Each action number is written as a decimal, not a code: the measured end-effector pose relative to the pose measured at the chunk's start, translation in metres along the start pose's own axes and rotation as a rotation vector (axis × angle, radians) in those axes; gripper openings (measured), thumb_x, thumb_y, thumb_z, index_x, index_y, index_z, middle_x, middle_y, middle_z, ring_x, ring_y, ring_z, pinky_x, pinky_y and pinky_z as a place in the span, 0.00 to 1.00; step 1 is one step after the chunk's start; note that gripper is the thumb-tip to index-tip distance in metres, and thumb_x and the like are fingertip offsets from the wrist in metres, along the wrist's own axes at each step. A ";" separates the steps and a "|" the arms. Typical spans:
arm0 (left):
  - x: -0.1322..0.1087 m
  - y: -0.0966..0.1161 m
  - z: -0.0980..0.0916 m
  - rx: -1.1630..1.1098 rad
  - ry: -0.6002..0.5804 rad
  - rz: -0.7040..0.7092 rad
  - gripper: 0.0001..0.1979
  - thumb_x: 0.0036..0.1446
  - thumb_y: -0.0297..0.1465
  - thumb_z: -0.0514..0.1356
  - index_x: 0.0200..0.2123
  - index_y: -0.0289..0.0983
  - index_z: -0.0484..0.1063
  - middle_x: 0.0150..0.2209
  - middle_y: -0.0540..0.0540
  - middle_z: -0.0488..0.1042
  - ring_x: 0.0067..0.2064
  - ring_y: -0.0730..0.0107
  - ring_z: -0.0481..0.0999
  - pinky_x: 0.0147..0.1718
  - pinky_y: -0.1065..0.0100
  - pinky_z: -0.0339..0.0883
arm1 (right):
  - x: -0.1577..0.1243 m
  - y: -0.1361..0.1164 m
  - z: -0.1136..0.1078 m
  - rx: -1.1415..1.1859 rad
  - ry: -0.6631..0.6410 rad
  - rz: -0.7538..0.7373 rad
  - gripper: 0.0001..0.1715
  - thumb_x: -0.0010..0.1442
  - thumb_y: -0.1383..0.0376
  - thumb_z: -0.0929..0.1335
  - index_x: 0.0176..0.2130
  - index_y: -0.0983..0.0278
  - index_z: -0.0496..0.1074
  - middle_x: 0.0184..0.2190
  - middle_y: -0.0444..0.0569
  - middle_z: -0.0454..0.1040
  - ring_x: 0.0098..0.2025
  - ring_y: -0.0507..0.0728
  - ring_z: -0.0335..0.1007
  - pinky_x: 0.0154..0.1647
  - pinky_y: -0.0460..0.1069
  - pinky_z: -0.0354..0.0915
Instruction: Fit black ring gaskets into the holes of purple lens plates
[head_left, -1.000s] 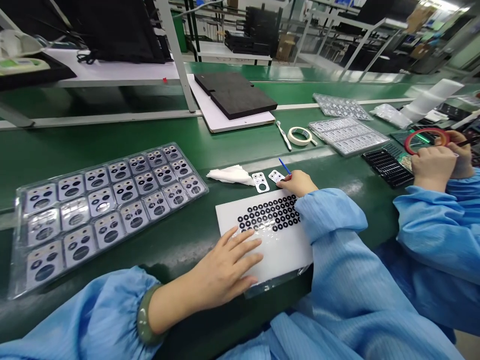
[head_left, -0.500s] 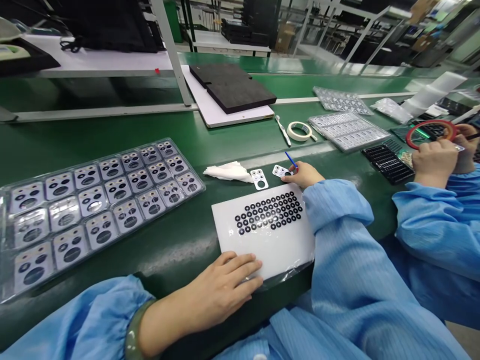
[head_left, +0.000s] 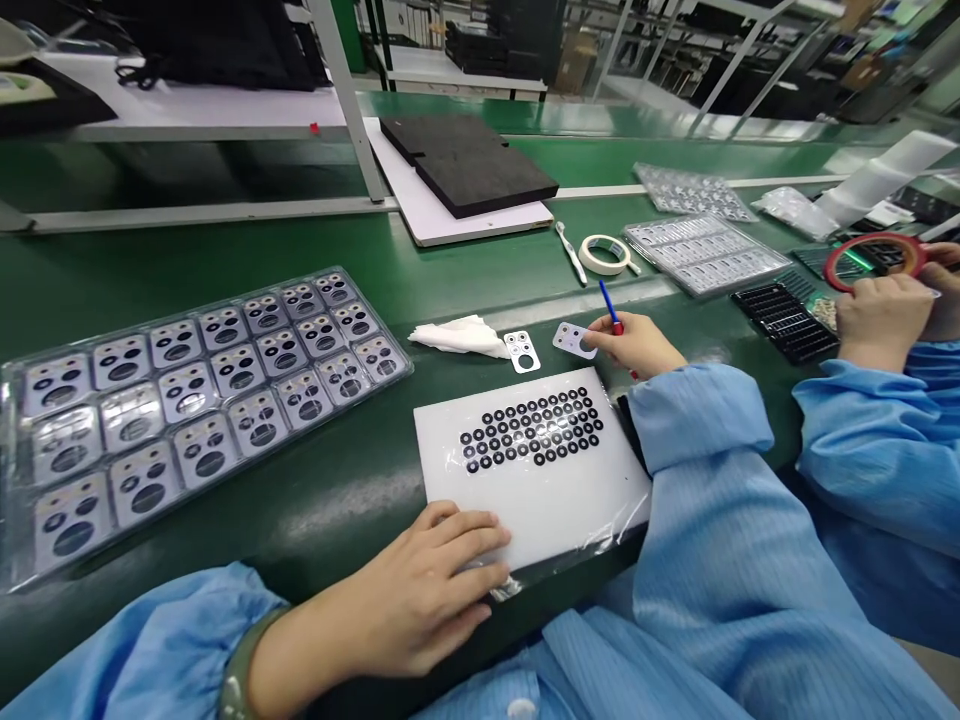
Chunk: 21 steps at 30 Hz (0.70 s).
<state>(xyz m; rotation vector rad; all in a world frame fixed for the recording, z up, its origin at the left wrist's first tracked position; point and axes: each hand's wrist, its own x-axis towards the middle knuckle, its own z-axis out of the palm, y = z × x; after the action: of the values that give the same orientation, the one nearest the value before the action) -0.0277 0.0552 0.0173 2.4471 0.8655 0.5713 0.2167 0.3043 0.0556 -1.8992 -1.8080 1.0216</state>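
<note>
My left hand [head_left: 431,585] lies with fingers stretched out on the lower left edge of a white sheet [head_left: 570,510] in clear film. Rows of small black rings [head_left: 536,432] sit on that sheet. Beyond its top right corner, my right hand [head_left: 637,342] is closed around a slim blue-and-red pen-like tool [head_left: 608,303], blue end up. Its fingertips meet a small white plate with holes [head_left: 571,339], partly covered by them; whether they pinch it I cannot tell. A similar plate with one large hole [head_left: 522,351] lies to the left, beside a crumpled white cloth [head_left: 461,336].
At left is a clear tray [head_left: 397,345] of similar plates. Behind are a toothbrush [head_left: 571,255], a tape roll [head_left: 604,255], another filled tray [head_left: 701,252] and a black foam slab [head_left: 472,165]. At right, a co-worker's hands [head_left: 885,315] hold a red tape ring [head_left: 832,268].
My right hand has drawn back to the right, and more of the tool and of the plate at its fingertips shows. My left hand has shifted slightly left along the sheet.
</note>
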 end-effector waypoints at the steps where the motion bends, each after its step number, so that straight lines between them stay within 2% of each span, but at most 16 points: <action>1: 0.000 0.000 -0.002 -0.026 0.018 0.013 0.15 0.59 0.25 0.55 0.51 0.36 0.67 0.55 0.39 0.68 0.57 0.53 0.65 0.53 0.55 0.54 | -0.006 -0.002 -0.002 0.062 -0.010 -0.006 0.04 0.58 0.67 0.68 0.34 0.67 0.68 0.20 0.40 0.62 0.19 0.46 0.52 0.18 0.43 0.51; 4: 0.003 -0.003 -0.004 -0.193 0.172 -0.011 0.21 0.59 0.24 0.56 0.56 0.36 0.62 0.56 0.35 0.64 0.58 0.52 0.63 0.54 0.54 0.56 | -0.030 -0.009 -0.005 0.214 -0.055 -0.038 0.05 0.58 0.66 0.68 0.34 0.66 0.68 0.20 0.39 0.60 0.18 0.44 0.49 0.17 0.42 0.47; 7: 0.013 -0.006 -0.004 -0.634 0.339 -0.246 0.22 0.63 0.28 0.54 0.60 0.41 0.54 0.54 0.36 0.64 0.53 0.60 0.68 0.47 0.61 0.65 | -0.063 -0.018 0.003 0.317 -0.205 -0.075 0.10 0.54 0.62 0.71 0.34 0.66 0.69 0.19 0.38 0.60 0.18 0.43 0.49 0.16 0.41 0.46; 10: 0.028 -0.010 -0.004 -1.119 0.353 -0.403 0.18 0.65 0.36 0.54 0.56 0.42 0.55 0.49 0.39 0.67 0.44 0.65 0.73 0.33 0.71 0.68 | -0.094 -0.025 0.019 0.426 -0.465 -0.075 0.18 0.50 0.57 0.74 0.34 0.66 0.68 0.19 0.37 0.60 0.17 0.43 0.49 0.15 0.40 0.46; 12: 0.036 -0.012 -0.004 -1.285 0.323 -0.434 0.18 0.63 0.39 0.57 0.51 0.39 0.58 0.45 0.40 0.69 0.38 0.69 0.75 0.28 0.74 0.67 | -0.108 -0.026 0.029 0.457 -0.585 -0.043 0.20 0.48 0.56 0.75 0.34 0.65 0.68 0.20 0.36 0.61 0.17 0.42 0.50 0.15 0.40 0.46; 14: 0.041 -0.013 -0.006 -1.349 0.317 -0.493 0.18 0.61 0.41 0.59 0.46 0.36 0.59 0.40 0.42 0.71 0.30 0.75 0.74 0.24 0.76 0.65 | -0.116 -0.026 0.038 0.460 -0.663 -0.022 0.19 0.49 0.58 0.75 0.34 0.65 0.68 0.21 0.36 0.61 0.18 0.42 0.50 0.15 0.40 0.46; 17: 0.043 -0.010 -0.010 -1.351 0.304 -0.631 0.18 0.59 0.43 0.60 0.40 0.35 0.60 0.30 0.47 0.72 0.21 0.78 0.69 0.17 0.79 0.59 | -0.121 -0.025 0.047 0.462 -0.738 -0.042 0.15 0.52 0.59 0.74 0.35 0.65 0.69 0.21 0.36 0.62 0.18 0.42 0.50 0.16 0.40 0.48; 21: 0.038 -0.005 -0.012 -1.300 0.176 -0.723 0.21 0.61 0.46 0.56 0.30 0.33 0.63 0.18 0.51 0.66 0.17 0.81 0.62 0.15 0.80 0.56 | -0.124 -0.027 0.054 0.389 -0.728 -0.142 0.11 0.56 0.60 0.71 0.35 0.65 0.69 0.22 0.37 0.64 0.19 0.43 0.51 0.19 0.41 0.51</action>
<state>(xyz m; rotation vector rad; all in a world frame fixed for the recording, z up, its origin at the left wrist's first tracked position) -0.0092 0.0869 0.0326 0.8592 0.9216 0.7275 0.1679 0.1761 0.0696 -1.2217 -1.8443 2.0125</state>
